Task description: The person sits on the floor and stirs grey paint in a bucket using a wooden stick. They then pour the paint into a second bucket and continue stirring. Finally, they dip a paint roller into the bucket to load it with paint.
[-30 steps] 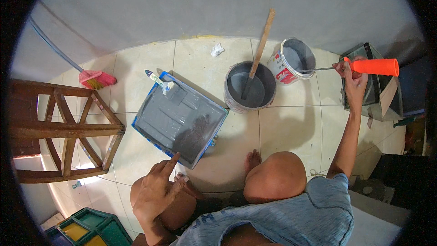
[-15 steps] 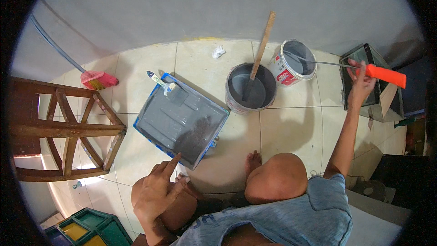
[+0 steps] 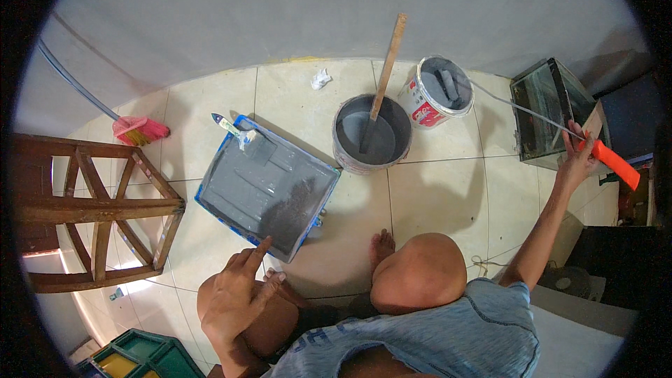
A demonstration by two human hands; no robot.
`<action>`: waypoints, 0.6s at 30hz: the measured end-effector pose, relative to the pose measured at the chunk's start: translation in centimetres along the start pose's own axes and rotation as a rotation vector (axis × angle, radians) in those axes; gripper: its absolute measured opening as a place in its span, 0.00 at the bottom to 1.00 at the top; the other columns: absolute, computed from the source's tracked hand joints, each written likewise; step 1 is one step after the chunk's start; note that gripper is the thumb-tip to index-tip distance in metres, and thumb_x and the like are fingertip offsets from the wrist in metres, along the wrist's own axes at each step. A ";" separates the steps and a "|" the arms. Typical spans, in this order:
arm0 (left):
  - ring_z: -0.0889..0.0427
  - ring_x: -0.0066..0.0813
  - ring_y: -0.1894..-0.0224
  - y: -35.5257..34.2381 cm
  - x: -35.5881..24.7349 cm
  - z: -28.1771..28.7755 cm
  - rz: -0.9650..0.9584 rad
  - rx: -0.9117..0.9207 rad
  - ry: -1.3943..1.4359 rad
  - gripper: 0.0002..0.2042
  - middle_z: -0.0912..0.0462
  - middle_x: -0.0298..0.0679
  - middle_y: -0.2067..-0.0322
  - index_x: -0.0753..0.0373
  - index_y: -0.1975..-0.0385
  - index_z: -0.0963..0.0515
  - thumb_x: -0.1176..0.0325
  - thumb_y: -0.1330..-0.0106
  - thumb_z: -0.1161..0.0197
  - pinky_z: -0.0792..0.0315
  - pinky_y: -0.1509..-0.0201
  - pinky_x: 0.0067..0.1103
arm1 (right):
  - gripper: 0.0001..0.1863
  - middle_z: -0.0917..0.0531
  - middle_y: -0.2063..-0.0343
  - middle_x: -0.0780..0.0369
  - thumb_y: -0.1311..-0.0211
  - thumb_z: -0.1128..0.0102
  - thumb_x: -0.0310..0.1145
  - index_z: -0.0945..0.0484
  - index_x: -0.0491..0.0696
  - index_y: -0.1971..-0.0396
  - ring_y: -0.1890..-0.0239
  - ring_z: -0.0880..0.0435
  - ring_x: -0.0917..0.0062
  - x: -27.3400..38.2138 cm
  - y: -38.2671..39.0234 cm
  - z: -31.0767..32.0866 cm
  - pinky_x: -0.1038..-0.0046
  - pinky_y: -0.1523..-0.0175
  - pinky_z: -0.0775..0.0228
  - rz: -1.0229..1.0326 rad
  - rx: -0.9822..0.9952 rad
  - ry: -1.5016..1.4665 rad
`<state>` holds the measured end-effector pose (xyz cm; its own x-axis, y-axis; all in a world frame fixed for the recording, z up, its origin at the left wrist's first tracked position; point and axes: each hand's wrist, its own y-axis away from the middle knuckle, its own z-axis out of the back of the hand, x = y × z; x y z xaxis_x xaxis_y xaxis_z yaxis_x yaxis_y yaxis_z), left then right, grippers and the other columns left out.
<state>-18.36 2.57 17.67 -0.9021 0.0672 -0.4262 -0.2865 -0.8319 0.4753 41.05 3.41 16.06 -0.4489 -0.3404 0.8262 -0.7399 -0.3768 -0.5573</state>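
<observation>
Left hand (image 3: pixel 236 295): holds nothing, index out, other fingers loosely bent, tip at the near corner of the tray (image 3: pixel 238 185); can't tell if it touches. Tray is grey with paint, brush (image 3: pixel 234 129) across its far-left corner. Right hand (image 3: pixel 577 159), out to the side, fingers closed on the roller (image 3: pixel 616 165) where orange handle meets rod. Bucket (image 3: pixel 350 159) sits between tray and pail (image 3: pixel 422 112); its stick (image 3: pixel 387 70) leans up tall, easy to clip, so I'd keep the rod right of it. Roller head is down inside the pail. I'd keep the wrist loose, turn the head evenly against the inner wall, press lightly: levering on the rim could tip it. White wad (image 3: pixel 320 79) farther left, near the wall (image 3: pixel 315 0).
</observation>
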 end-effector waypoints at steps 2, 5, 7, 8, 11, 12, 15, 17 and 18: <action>0.21 0.40 0.53 0.0 0.0 0.0 0.005 -0.001 0.003 0.27 0.22 0.42 0.52 0.54 0.40 0.32 0.54 0.39 0.41 0.26 0.52 0.31 | 0.13 0.19 0.64 0.45 0.33 0.48 0.34 0.33 0.38 0.60 0.56 0.17 0.57 -0.2 -0.2 1.1 0.62 0.54 0.17 -0.015 -0.043 -0.011; 0.21 0.40 0.53 0.0 0.0 -0.1 -0.001 -0.014 0.006 0.26 0.22 0.41 0.52 0.53 0.40 0.32 0.55 0.39 0.40 0.26 0.53 0.32 | 0.14 0.21 0.63 0.42 0.33 0.48 0.35 0.34 0.38 0.61 0.56 0.18 0.54 -1.4 -1.2 3.5 0.58 0.54 0.18 -0.048 -0.159 -0.075; 0.21 0.40 0.53 0.0 0.2 -0.3 0.000 -0.033 -0.011 0.26 0.22 0.41 0.52 0.52 0.40 0.32 0.55 0.39 0.40 0.25 0.53 0.32 | 0.14 0.22 0.61 0.41 0.33 0.49 0.34 0.34 0.37 0.61 0.55 0.19 0.52 -2.3 -1.3 5.0 0.56 0.54 0.18 -0.050 -0.204 -0.047; 0.21 0.40 0.53 0.0 0.1 -0.2 0.018 -0.014 -0.026 0.26 0.22 0.40 0.52 0.52 0.40 0.32 0.55 0.39 0.40 0.25 0.53 0.32 | 0.14 0.22 0.61 0.40 0.32 0.50 0.34 0.34 0.36 0.61 0.55 0.19 0.51 -2.7 -1.3 5.9 0.54 0.54 0.19 -0.047 -0.227 -0.031; 0.21 0.40 0.53 -0.1 -0.2 0.0 0.037 0.009 -0.051 0.26 0.22 0.40 0.52 0.51 0.40 0.33 0.55 0.39 0.40 0.25 0.52 0.32 | 0.17 0.23 0.58 0.40 0.32 0.53 0.36 0.37 0.34 0.60 0.54 0.20 0.50 -5.3 -1.3 10.1 0.53 0.52 0.20 -0.121 -0.303 -0.057; 0.21 0.40 0.53 -0.1 0.0 -0.1 0.019 -0.004 -0.044 0.26 0.22 0.40 0.52 0.51 0.40 0.33 0.56 0.39 0.40 0.25 0.52 0.32 | 0.18 0.24 0.57 0.40 0.31 0.54 0.37 0.38 0.34 0.59 0.54 0.20 0.50 -6.0 -1.2 11.3 0.52 0.51 0.20 -0.146 -0.327 -0.061; 0.21 0.41 0.53 -0.2 0.4 -0.5 -0.018 -0.019 -0.033 0.26 0.22 0.40 0.51 0.51 0.40 0.33 0.56 0.39 0.40 0.25 0.52 0.32 | 0.21 0.26 0.55 0.39 0.32 0.57 0.39 0.41 0.32 0.57 0.51 0.23 0.47 -9.4 -2.1 18.2 0.47 0.48 0.24 -0.240 -0.352 -0.127; 0.21 0.41 0.52 -0.1 0.3 -0.4 0.011 -0.014 -0.045 0.26 0.22 0.40 0.52 0.51 0.40 0.33 0.56 0.39 0.40 0.25 0.52 0.33 | 0.20 0.26 0.55 0.40 0.32 0.58 0.38 0.41 0.32 0.58 0.49 0.24 0.46 -10.3 -1.2 18.3 0.46 0.47 0.25 -0.296 -0.429 -0.150; 0.21 0.41 0.52 -0.2 0.2 -0.3 0.034 -0.005 -0.048 0.26 0.22 0.40 0.52 0.51 0.40 0.33 0.56 0.39 0.40 0.25 0.52 0.33 | 0.20 0.26 0.56 0.41 0.33 0.58 0.38 0.41 0.32 0.58 0.49 0.24 0.46 -10.5 -0.9 18.3 0.45 0.47 0.26 -0.319 -0.466 -0.158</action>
<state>-18.41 2.55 17.23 -0.9258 0.0651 -0.3723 -0.2537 -0.8371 0.4846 55.56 -8.45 6.40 -0.1143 -0.4107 0.9046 -0.9845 -0.0754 -0.1586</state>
